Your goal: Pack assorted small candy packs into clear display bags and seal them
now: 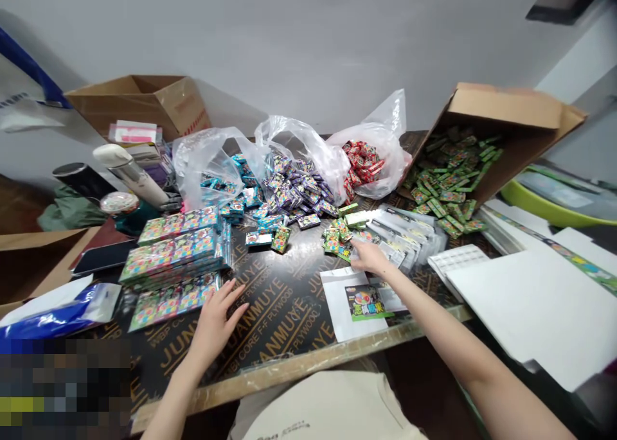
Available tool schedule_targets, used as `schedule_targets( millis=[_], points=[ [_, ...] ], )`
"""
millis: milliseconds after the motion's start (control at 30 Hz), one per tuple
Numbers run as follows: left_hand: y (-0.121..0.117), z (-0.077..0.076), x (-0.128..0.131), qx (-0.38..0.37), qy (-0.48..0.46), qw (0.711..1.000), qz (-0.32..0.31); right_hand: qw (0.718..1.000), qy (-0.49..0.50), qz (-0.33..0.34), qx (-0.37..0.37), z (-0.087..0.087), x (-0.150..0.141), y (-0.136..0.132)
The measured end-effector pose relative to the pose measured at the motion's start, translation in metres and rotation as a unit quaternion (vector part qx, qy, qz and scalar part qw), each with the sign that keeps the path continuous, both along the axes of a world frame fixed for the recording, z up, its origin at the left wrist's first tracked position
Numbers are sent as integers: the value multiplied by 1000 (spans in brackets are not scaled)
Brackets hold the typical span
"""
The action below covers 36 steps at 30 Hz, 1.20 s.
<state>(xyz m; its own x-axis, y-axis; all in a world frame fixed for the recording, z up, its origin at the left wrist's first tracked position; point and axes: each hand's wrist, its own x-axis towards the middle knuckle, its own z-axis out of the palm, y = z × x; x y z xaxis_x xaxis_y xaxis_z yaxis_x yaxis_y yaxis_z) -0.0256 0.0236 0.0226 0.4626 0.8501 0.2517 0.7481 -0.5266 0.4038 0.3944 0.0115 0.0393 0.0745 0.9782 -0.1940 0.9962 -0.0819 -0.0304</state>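
Note:
My left hand (219,315) rests on the table with its fingers spread, beside the front strip pack (166,304) of colourful candy boxes. Taller stacks of such packs (168,257) stand behind it. My right hand (370,257) reaches to a few small green candy boxes (332,241), its fingers bunched together; what is between them is hidden. In front of that hand lies a white sheet (337,305) with a printed green and black card (364,303) on it. Clear plastic sleeves (409,234) fan out to its right. A blue box (259,239) and a green box (280,239) lie mid-table.
Plastic bags hold blue boxes (216,184), and red boxes (361,164); purple boxes (299,186) spill out between them. A tipped carton (511,109) holds green boxes. White sheets (530,299) lie right. At left are a phone (103,258), a bottle (130,173) and another carton (183,106).

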Motion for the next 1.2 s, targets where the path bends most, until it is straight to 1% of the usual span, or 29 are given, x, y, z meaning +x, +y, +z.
schedule_targets(
  millis=[100,200,267,333,400,433,467,500,533,567,600,633,667,733,767,800,833,867,900,967,1033,1100,1200],
  points=[
    [-3,3,16,-6,-3,1000,-16,999,-4,41,-7,2,-5,4],
    [-6,7,24,-13,-17,999,-29,998,-9,66,-3,11,-3,7],
    [-8,13,27,-30,-37,998,-35,997,-14,70,6,24,2,6],
    [-10,22,32,-66,-78,994,-30,997,-23,63,25,42,6,1],
    [-14,33,44,-128,-147,981,-14,997,-33,52,52,61,0,-8],
    [-17,39,53,-167,-196,966,-5,996,-26,49,72,69,-9,-15],
    [-20,43,65,-208,-250,946,3,994,-11,52,94,75,-23,-23],
    [-23,48,78,-251,-313,916,1,989,30,60,128,78,-42,-31],
    [-26,51,93,-285,-387,877,-7,979,92,79,164,80,-64,-40],
    [-29,53,108,-313,-448,837,-21,961,162,109,194,80,-88,-49],
    [-32,55,121,-333,-501,798,-31,936,234,136,223,78,-112,-57],
    [-34,56,133,-353,-550,757,-30,909,302,167,233,76,-134,-65],
    [-35,58,141,-391,-585,710,-28,886,355,186,234,75,-153,-70],
    [-39,60,145,-458,-631,626,-15,852,421,206,232,74,-175,-76],
    [-41,61,142,-488,-640,593,-15,844,439,197,237,75,-178,-76],
    [-44,63,136,-513,-642,570,-19,838,450,180,250,77,-177,-73],
    [-48,64,129,-533,-636,557,-28,834,455,156,270,80,-173,-70],
    [-51,64,122,-550,-623,555,-38,831,455,130,292,83,-167,-65],
    [-55,65,116,-562,-607,560,-47,828,453,110,312,86,-161,-60],
    [-61,65,107,-575,-571,582,-66,827,450,92,325,90,-149,-50],
    [-64,65,105,-569,-547,610,-76,834,452,91,304,92,-142,-41],
    [-63,67,105,-557,-528,635,-89,846,448,116,264,93,-139,-35],
    [-58,73,105,-538,-505,665,-111,860,422,215,190,96,-134,-31]
  ],
)
